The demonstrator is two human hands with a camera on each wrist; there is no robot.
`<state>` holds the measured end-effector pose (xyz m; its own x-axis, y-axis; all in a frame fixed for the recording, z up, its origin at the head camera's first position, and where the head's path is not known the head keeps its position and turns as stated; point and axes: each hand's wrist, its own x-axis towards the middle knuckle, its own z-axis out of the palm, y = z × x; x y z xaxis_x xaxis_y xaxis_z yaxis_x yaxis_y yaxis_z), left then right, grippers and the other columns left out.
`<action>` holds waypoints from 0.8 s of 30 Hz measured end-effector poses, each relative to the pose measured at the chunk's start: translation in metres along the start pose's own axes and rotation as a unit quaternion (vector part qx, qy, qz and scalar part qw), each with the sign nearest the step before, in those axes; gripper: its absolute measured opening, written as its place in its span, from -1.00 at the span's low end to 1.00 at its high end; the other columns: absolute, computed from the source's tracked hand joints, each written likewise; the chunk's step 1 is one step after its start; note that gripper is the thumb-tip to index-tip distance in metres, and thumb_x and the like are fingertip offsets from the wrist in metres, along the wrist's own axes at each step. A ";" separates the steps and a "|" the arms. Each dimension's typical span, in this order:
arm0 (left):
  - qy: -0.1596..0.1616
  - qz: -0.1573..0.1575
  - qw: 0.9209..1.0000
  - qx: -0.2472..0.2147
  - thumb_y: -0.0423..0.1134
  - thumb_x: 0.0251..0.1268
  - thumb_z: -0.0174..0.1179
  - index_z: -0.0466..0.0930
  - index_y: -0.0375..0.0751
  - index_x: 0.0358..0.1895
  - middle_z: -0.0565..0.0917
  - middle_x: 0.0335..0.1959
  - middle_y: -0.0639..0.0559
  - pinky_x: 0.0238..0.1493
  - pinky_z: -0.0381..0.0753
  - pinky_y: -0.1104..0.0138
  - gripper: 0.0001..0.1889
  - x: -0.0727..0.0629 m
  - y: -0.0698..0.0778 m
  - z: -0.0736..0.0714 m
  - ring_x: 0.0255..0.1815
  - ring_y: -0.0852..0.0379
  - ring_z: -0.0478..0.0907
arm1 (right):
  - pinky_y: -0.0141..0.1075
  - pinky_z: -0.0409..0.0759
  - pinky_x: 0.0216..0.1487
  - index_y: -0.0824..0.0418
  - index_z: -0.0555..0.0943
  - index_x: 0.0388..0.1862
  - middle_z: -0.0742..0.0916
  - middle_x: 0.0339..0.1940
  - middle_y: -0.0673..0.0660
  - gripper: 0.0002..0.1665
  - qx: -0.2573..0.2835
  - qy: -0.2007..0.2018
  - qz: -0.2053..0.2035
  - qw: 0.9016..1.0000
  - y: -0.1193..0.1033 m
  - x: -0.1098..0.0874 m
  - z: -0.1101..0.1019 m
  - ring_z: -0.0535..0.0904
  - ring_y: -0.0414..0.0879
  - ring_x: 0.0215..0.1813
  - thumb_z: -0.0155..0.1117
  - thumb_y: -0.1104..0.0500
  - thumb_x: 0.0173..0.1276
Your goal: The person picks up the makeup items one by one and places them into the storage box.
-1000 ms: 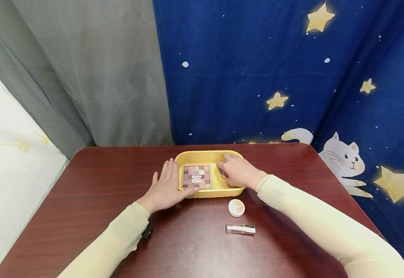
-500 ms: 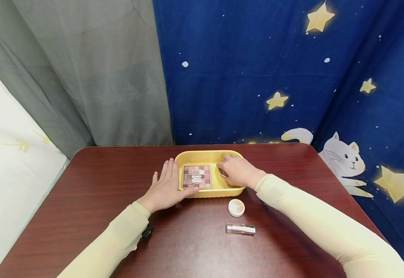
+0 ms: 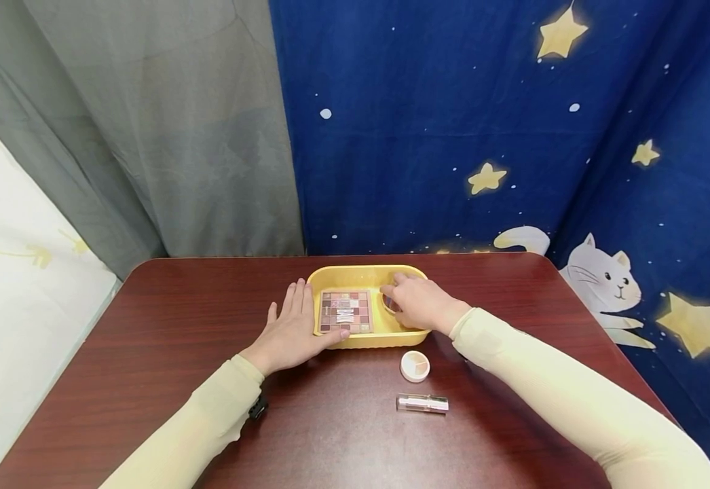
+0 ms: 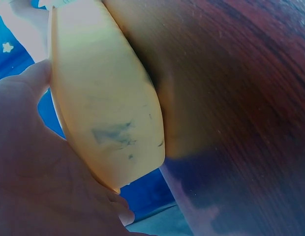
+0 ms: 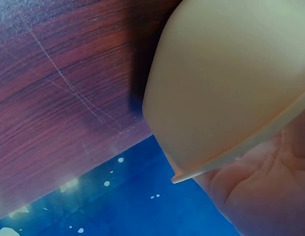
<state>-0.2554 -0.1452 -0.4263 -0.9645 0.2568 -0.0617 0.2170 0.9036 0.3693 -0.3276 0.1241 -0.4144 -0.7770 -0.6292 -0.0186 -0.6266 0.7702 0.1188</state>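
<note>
1. Curtain (image 3: 196,122) in grey hangs behind the left part of the red-brown table (image 3: 165,339).
2. Your left hand (image 3: 290,334) lies with straight fingers along the left end of the yellow tray (image 3: 385,341), its thumb across the near rim.
3. Inside the tray, at your left, a square palette (image 3: 345,312) of pinks and browns lies flat.
4. Right of it in the tray, your right hand (image 3: 421,303) bends its fingers over a round dark item (image 3: 389,303), mostly hidden; I cannot tell whether you grip it.
5. Nearer you on the table are a round white pot (image 3: 415,367), just beside the tray, and a silver-and-clear tube (image 3: 422,403).
6. Far right, blue fabric (image 3: 709,224) shows a white cat.
</note>
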 end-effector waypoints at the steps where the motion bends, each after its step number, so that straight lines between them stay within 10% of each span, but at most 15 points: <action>1: 0.001 0.000 1.000 0.000 0.64 0.14 -0.05 -0.32 -0.43 0.60 -0.27 0.64 -0.30 0.45 -0.19 -0.30 0.34 0.000 0.000 0.000 0.63 -0.20 -0.34 | -0.07 0.63 -0.13 0.13 0.63 0.21 0.58 -0.15 0.12 -0.45 0.001 0.001 -0.001 1.000 0.000 0.000 0.000 0.51 -0.02 -0.23 0.40 0.11 0.20; 24: -0.006 -0.003 1.000 -0.001 0.61 0.16 -0.03 -0.34 -0.42 0.60 -0.32 0.64 -0.27 0.46 -0.22 -0.29 0.32 -0.001 0.001 0.000 0.63 -0.19 -0.37 | -0.01 0.66 -0.08 0.13 0.65 0.19 0.64 0.00 0.16 -0.48 0.038 0.070 -0.025 0.996 0.000 -0.018 -0.019 0.58 0.05 0.00 0.45 0.06 0.25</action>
<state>-0.2539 -0.1444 -0.4259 -0.9638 0.2560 -0.0740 0.2117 0.9042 0.3710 -0.3123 0.1331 -0.3949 -0.7320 -0.6711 0.1171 -0.6711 0.7400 0.0452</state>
